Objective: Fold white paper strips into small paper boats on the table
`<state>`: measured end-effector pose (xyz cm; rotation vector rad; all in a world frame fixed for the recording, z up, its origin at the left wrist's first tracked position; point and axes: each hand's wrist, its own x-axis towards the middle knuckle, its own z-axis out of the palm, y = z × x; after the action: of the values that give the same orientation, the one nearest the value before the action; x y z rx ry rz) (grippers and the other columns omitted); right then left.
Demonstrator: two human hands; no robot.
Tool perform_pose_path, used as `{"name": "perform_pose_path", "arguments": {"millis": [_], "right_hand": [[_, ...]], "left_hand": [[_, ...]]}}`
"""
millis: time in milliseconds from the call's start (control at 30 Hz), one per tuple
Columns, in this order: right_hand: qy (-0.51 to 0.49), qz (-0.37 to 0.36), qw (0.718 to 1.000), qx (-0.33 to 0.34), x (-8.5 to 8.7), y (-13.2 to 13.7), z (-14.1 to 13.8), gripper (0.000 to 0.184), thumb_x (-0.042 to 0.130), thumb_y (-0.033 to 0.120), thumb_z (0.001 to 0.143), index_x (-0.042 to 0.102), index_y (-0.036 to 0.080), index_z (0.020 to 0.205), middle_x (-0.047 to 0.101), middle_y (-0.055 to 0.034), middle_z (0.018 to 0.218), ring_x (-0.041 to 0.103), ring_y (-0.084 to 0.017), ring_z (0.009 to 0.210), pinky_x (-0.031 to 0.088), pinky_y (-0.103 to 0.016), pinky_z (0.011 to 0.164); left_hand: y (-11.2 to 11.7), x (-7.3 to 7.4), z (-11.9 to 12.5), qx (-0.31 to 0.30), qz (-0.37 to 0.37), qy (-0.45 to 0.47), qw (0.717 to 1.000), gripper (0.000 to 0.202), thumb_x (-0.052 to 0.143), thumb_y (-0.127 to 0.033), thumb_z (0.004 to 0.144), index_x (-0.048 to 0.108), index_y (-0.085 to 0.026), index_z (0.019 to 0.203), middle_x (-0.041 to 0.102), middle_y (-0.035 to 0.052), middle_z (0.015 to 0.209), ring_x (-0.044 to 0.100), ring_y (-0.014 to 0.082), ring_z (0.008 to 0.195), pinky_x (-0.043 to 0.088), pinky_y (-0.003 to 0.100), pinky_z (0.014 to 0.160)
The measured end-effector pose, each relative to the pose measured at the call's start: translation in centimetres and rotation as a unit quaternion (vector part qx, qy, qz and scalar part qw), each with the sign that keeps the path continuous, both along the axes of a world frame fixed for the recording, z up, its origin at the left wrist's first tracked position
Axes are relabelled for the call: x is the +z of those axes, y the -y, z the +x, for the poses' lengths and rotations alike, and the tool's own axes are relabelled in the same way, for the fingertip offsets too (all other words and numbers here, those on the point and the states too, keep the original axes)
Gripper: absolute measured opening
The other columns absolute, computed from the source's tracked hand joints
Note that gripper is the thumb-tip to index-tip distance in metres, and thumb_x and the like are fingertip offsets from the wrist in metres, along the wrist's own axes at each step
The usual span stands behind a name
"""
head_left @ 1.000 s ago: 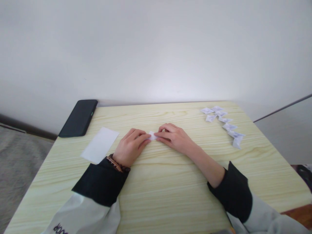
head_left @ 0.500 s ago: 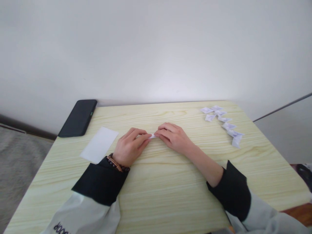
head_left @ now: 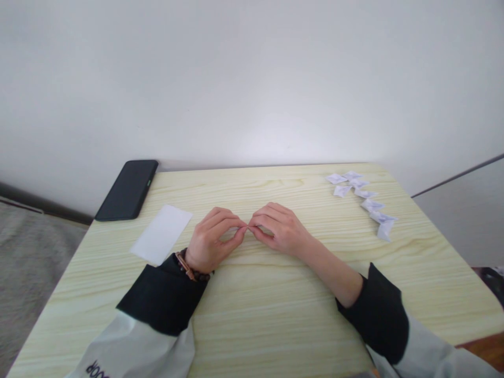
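Thumb and forefinger of my left hand are pinched together at the middle of the table. My right hand pinches the same way from the other side, and the fingertips of both meet. Between them they grip a small piece of folded white paper, almost wholly covered by the fingers. A flat white sheet of paper lies left of my left hand. Off to the right of my right hand rest several small folded paper boats, in a loose chain.
A black smartphone lies at the table's back left corner. The light wood table backs onto a white wall. Grey fabric shows beyond the left edge, and a dark object beyond the right.
Both hands have come slightly nearer to me, and their fingertips have closed together. The white paper seen between them before is now mostly hidden.
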<state>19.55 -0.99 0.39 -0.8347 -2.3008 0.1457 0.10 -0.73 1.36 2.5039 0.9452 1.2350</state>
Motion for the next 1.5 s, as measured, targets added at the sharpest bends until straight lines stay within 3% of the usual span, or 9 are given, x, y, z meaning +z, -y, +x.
{"name": "perform_pose_path", "arguments": {"millis": [333, 533, 767, 1000, 1267, 1500], "right_hand": [[-0.019, 0.011, 1.000, -0.010, 0.1, -0.2, 0.2, 0.012, 0.047, 0.020, 0.092, 0.057, 0.017, 0.088, 0.063, -0.0059, 0.083, 0.054, -0.016, 0.078, 0.045, -0.030, 0.074], [-0.033, -0.004, 0.999, -0.016, 0.0, -0.5, 1.0, 0.011, 0.047, 0.020, 0.092, 0.057, 0.017, 0.087, 0.063, -0.0060, 0.083, 0.054, -0.017, 0.079, 0.045, -0.031, 0.075], [-0.070, -0.087, 0.994, -0.001, -0.1, -0.2, 1.0, 0.010, 0.048, 0.021, 0.091, 0.056, 0.017, 0.088, 0.060, -0.0055, 0.084, 0.054, -0.015, 0.081, 0.044, -0.028, 0.075], [-0.121, -0.176, 0.977, 0.014, 0.2, 0.6, 0.1, 0.010, 0.050, 0.022, 0.088, 0.056, 0.017, 0.082, 0.056, -0.0017, 0.075, 0.050, -0.011, 0.069, 0.040, -0.023, 0.065], [-0.129, -0.327, 0.935, 0.044, 0.6, 0.6, 0.5, 0.016, 0.049, 0.018, 0.082, 0.052, 0.016, 0.066, 0.043, 0.0058, 0.055, 0.036, -0.006, 0.050, 0.028, -0.019, 0.050], [-0.144, -0.384, 0.910, 0.060, 0.4, 0.3, 0.9, 0.012, 0.048, 0.019, 0.077, 0.052, 0.016, 0.066, 0.039, 0.0064, 0.054, 0.033, -0.007, 0.050, 0.025, -0.020, 0.048]], "left_hand": [[-0.2, -0.2, -0.2, 0.028, 0.032, 0.013, 0.999, 0.009, 0.061, -0.011, 0.078, 0.069, -0.015, 0.079, 0.069, 0.0046, 0.072, 0.059, 0.0141, 0.072, 0.053, 0.027, 0.067], [-0.3, -0.2, -0.6, 0.042, 0.006, 0.007, 0.999, 0.013, 0.058, -0.012, 0.079, 0.070, -0.015, 0.079, 0.070, 0.0049, 0.074, 0.062, 0.0143, 0.072, 0.053, 0.026, 0.068], [-0.2, 0.1, -0.8, 0.008, -0.098, -0.006, 0.995, 0.018, 0.050, -0.016, 0.084, 0.068, -0.012, 0.082, 0.069, 0.0064, 0.077, 0.062, 0.0142, 0.073, 0.050, 0.024, 0.068], [0.4, 0.2, -0.4, 0.031, -0.198, -0.036, 0.979, 0.022, 0.053, -0.031, 0.084, 0.067, -0.015, 0.077, 0.065, 0.0022, 0.069, 0.053, 0.0116, 0.060, 0.042, 0.023, 0.058], [0.5, 0.9, -0.5, 0.012, -0.321, 0.015, 0.947, 0.031, 0.050, -0.037, 0.084, 0.064, -0.014, 0.068, 0.058, 0.0009, 0.060, 0.049, 0.0124, 0.058, 0.039, 0.024, 0.057], [0.4, 1.1, -0.7, 0.048, -0.398, 0.090, 0.912, 0.029, 0.054, -0.037, 0.079, 0.059, -0.016, 0.060, 0.050, -0.0017, 0.052, 0.042, 0.0109, 0.051, 0.033, 0.023, 0.050]]}}
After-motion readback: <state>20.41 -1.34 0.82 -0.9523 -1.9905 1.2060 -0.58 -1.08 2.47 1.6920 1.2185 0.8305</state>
